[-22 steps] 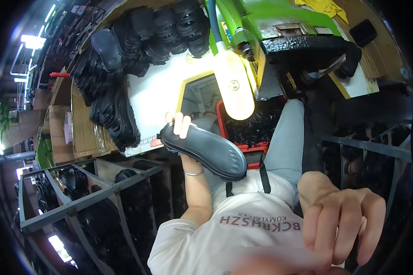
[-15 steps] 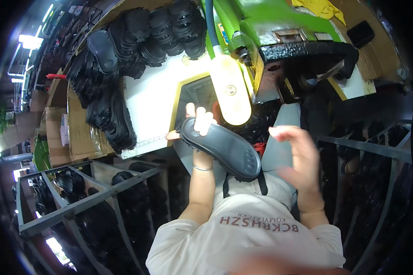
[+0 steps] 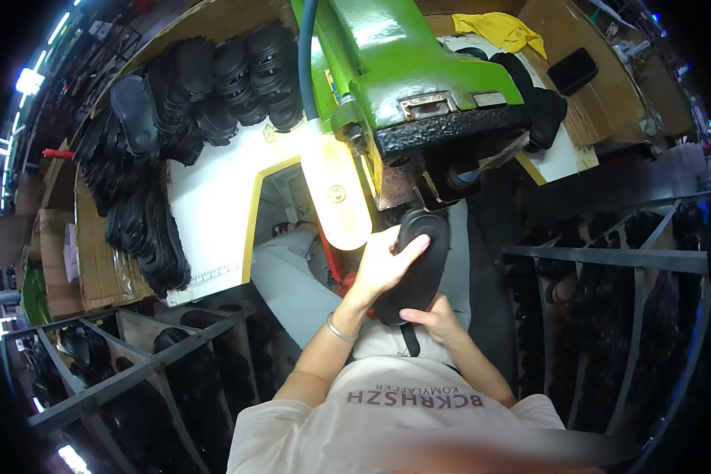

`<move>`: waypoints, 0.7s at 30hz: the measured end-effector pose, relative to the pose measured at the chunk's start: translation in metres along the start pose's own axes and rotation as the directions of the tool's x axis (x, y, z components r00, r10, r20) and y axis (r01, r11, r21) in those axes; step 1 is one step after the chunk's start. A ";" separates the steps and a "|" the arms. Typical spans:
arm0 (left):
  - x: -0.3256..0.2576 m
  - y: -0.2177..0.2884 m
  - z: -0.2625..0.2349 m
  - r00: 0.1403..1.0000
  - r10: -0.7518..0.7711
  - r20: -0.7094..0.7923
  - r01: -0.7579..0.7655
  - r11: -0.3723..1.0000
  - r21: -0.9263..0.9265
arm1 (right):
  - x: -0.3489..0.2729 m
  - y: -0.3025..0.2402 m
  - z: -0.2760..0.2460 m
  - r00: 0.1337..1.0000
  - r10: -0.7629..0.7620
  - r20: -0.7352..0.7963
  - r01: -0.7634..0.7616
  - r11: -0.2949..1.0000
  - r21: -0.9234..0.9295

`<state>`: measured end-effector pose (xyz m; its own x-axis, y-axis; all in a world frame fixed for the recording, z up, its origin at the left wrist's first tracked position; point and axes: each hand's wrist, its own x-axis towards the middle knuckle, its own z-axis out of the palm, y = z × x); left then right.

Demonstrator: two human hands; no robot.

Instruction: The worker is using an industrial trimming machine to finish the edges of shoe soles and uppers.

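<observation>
Both my hands grip a black shoe sole (image 3: 415, 278), which tilts upright in front of my lap. My left hand (image 3: 385, 265) wraps its left edge, thumb pressed across the upper part. Lower down, my right hand (image 3: 438, 319) pinches the near right edge, its thumb on top and its other fingers hidden behind. The sole's far end reaches just beneath the dark metal head of a green machine (image 3: 423, 59); whether they touch, I cannot tell. A lit, pale yellow lamp (image 3: 337, 193) hangs left of the sole.
Stacks of black soles (image 3: 205, 87) lie on the white tabletop (image 3: 213, 197) at the left. A yellow cloth (image 3: 502, 33) and a black sole-shaped piece (image 3: 573, 71) rest by cardboard at the far right. Metal racks (image 3: 134, 367) filled with dark footwear stand on both sides.
The sole has moved right and away, up to the machine head, and turned upright. My right hand, empty before, has taken hold of its near end. The whole view has shifted too.
</observation>
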<state>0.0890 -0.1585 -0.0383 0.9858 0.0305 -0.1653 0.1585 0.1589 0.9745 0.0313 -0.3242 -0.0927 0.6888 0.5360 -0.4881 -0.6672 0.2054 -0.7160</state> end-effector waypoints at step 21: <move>0.002 0.013 -0.002 0.968 0.089 -0.234 -0.086 0.996 0.024 | -0.017 -0.076 -0.043 0.789 -0.457 -0.410 0.462 0.882 -0.094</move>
<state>0.0929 -0.1541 -0.0260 0.9553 0.2747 -0.1091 0.0748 0.1323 0.9884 0.0824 -0.3840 -0.0516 0.9647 -0.0067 -0.2633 -0.2442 0.3520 -0.9036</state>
